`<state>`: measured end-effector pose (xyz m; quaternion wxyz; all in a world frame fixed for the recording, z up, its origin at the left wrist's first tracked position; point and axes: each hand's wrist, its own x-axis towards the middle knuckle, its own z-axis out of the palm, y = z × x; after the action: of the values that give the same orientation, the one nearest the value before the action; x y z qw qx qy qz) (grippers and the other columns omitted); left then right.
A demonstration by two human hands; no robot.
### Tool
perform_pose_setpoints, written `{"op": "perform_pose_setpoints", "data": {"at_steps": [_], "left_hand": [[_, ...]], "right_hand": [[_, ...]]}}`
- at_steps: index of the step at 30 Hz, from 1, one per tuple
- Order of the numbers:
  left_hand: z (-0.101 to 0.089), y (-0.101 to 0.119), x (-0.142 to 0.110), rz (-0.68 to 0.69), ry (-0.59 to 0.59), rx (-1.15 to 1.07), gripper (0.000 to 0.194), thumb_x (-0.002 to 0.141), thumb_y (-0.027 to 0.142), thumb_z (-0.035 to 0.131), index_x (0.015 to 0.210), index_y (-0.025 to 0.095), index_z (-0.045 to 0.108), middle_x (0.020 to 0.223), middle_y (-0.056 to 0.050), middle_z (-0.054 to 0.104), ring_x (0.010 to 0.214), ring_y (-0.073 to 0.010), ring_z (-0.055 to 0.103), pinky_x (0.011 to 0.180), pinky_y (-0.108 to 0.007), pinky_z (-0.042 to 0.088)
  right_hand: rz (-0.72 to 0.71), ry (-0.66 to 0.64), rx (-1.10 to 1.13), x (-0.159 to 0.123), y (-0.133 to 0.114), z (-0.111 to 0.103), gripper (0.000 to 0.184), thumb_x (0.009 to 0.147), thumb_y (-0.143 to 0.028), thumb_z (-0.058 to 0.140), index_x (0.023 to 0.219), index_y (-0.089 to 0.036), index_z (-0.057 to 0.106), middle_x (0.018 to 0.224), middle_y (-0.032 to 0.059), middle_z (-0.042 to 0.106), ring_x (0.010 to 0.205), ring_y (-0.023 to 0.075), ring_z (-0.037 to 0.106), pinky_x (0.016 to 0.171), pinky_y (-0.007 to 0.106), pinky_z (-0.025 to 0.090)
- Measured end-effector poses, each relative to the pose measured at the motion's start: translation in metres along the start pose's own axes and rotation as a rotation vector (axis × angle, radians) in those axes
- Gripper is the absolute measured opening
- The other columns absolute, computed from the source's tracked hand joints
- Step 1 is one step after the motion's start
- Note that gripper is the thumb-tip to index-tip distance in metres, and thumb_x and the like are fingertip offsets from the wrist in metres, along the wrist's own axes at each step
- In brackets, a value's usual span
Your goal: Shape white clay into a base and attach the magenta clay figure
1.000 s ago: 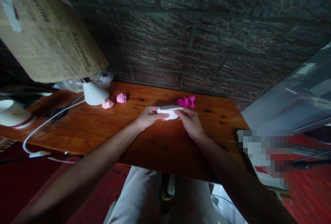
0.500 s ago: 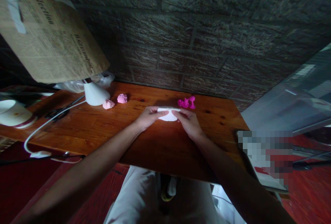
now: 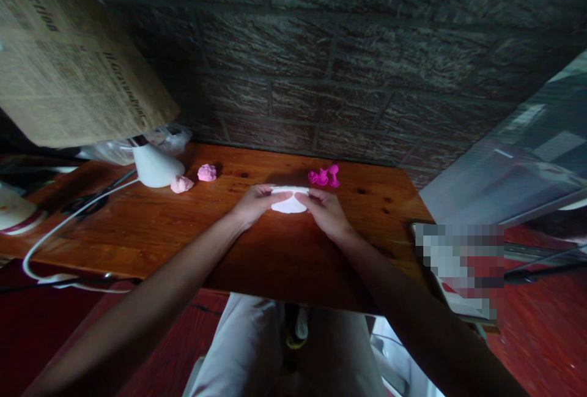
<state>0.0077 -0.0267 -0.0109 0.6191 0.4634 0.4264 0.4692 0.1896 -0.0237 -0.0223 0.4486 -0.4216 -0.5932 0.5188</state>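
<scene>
A flat white lump of clay (image 3: 288, 202) rests on the wooden table (image 3: 192, 226), pinched between both my hands. My left hand (image 3: 254, 202) grips its left side with curled fingers. On the other side, my right hand (image 3: 324, 212) closes over its edge, thumb on top. Just behind the lump lies a bright magenta clay shape (image 3: 323, 176).
Two pale pink clay lumps (image 3: 206, 172) (image 3: 181, 184) lie at the table's back left beside a white lamp base (image 3: 156, 165) with a white cable (image 3: 64, 226). A newspaper-print lampshade (image 3: 73, 73) hangs at upper left. A brick wall stands behind.
Both hands have pressed closer together over the white clay, covering more of it. The camera has tilted slightly; the clay stays on the table.
</scene>
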Motion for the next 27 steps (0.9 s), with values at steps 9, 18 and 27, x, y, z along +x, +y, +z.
{"op": "perform_pose_setpoints", "data": {"at_steps": [9,18,27], "left_hand": [[-0.0015,-0.0019,0.0033,-0.008,-0.016,0.031,0.045,0.055,0.041,0.091,0.087,0.011,0.078,0.081,-0.008,0.077,0.069,-0.0154,0.067,0.072,-0.026,0.05],[-0.0024,-0.0027,0.0016,0.068,0.017,0.07,0.043,0.057,0.041,0.089,0.086,0.012,0.078,0.082,-0.006,0.077,0.071,-0.0162,0.068,0.074,-0.027,0.051],[-0.0071,-0.0069,0.0055,0.076,0.004,0.026,0.04,0.056,0.032,0.091,0.088,0.011,0.078,0.087,-0.008,0.078,0.075,-0.017,0.069,0.08,-0.03,0.05]], "right_hand": [[-0.039,-0.01,-0.023,0.0007,0.0004,-0.0018,0.034,0.077,-0.051,0.069,0.083,-0.018,0.072,0.077,0.0019,0.072,0.072,0.0158,0.063,0.069,0.027,0.047],[-0.039,-0.007,-0.028,0.0016,-0.0006,-0.0025,0.034,0.075,-0.05,0.072,0.086,-0.018,0.074,0.083,0.0036,0.075,0.077,0.0176,0.067,0.073,0.029,0.05],[0.033,-0.059,0.025,-0.0012,-0.0063,-0.0027,0.036,0.068,-0.047,0.08,0.09,-0.019,0.076,0.08,0.0016,0.075,0.078,0.0174,0.068,0.071,0.028,0.051]]}}
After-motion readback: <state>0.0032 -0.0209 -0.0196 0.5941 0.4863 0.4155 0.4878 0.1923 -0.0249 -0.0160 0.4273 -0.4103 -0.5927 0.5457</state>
